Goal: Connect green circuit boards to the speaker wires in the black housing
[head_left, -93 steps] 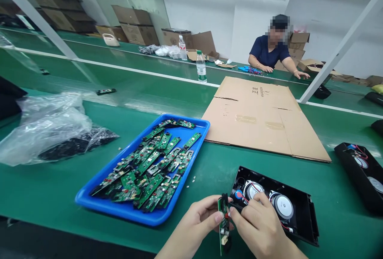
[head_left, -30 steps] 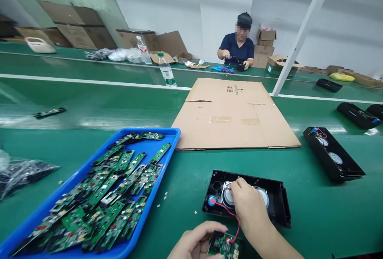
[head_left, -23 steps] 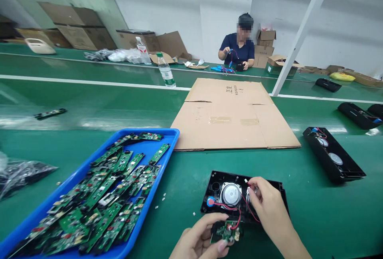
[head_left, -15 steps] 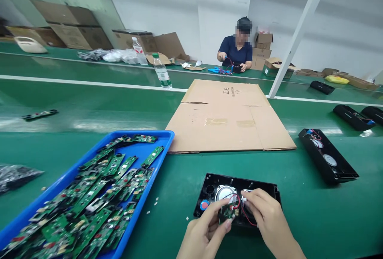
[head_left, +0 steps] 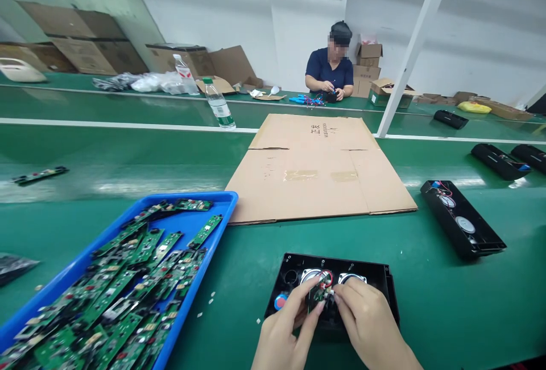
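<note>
My left hand (head_left: 286, 327) pinches a small green circuit board (head_left: 314, 297) between thumb and fingers, above a black speaker housing (head_left: 384, 279). Fingertips of my right hand (head_left: 370, 316) are closed on a small white wire connector (head_left: 331, 291) at the board's right edge. Whether the connector is seated cannot be made out. A red wire (head_left: 327, 274) loops over the board. The housing lies open side up on the bench, with two round speakers partly covered by my hands. At its left end sits a blue and red round part (head_left: 280, 301).
To the left, a blue tray (head_left: 230, 210) bears many circuit boards. Flat cardboard (head_left: 319, 193) lies ahead. Another open speaker housing (head_left: 478, 227) rests at the right. A water bottle (head_left: 219, 108) stands beyond, and a co-worker (head_left: 328, 71) handles parts at the far bench.
My right hand has brought the white connector down and left to the board's edge. The view has shifted slightly. The co-worker's hands have come together.
</note>
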A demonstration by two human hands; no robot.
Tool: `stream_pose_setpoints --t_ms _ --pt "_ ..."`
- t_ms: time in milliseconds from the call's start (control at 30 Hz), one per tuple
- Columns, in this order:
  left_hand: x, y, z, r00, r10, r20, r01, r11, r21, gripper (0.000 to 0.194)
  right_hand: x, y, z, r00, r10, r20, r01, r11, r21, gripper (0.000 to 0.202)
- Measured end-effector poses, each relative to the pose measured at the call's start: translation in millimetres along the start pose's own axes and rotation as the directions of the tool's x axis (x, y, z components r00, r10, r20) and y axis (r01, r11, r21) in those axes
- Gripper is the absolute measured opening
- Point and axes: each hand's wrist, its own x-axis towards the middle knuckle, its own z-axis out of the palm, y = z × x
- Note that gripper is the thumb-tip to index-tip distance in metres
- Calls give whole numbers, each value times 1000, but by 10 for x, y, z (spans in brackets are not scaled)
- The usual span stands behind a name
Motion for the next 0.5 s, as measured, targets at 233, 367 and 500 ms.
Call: stream_pose_setpoints --t_ms 233,367,500 --pt "10 5 -20 997 69 35 -72 993 89 24 -20 22 30 1000 -1 -20 -1 997 -74 27" --pt "7 -1 -55 990 97 100 -112 981 156 26 -28 37 53 1000 -20 -24 18 994 -108 27" --pt "-2 -49 -31 965 247 86 -261 931 256 26 -19 42 73 992 -112 -59 100 979 -179 31"
